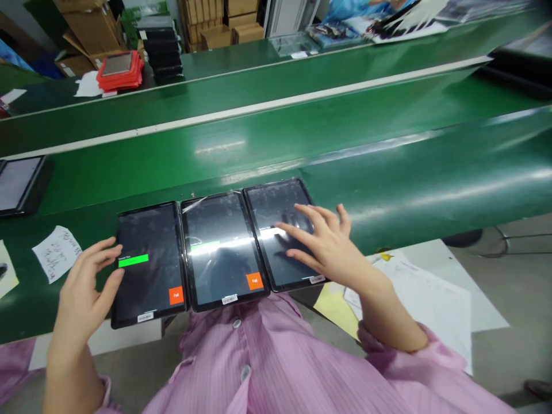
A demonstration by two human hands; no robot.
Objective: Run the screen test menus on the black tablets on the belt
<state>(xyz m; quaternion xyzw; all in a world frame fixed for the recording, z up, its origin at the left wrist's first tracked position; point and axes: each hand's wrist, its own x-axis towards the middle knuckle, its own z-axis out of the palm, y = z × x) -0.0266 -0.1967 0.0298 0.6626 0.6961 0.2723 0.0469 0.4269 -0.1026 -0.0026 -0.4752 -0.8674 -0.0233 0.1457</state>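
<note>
Three black tablets lie side by side at the near edge of the green bench. On the left tablet (150, 230) a green bar and an orange "Fail" box are lit. My left hand (88, 287) is at its left edge, fingers apart, holding nothing. The middle tablet (219, 224) also shows an orange "Fail" box, with glare across its screen. Over the right tablet (276, 201) spreads my right hand (325, 241), fingers apart, the index fingertip at or just above the screen; contact is hard to tell. This hand covers part of that screen.
A handwritten note (57, 253) lies left of the tablets, and another tablet (19, 184) farther left. Papers (426, 299) sit below the bench edge at right. Across the belt (172, 149) stand a stack of black cases (159, 49) and red trays (121, 72).
</note>
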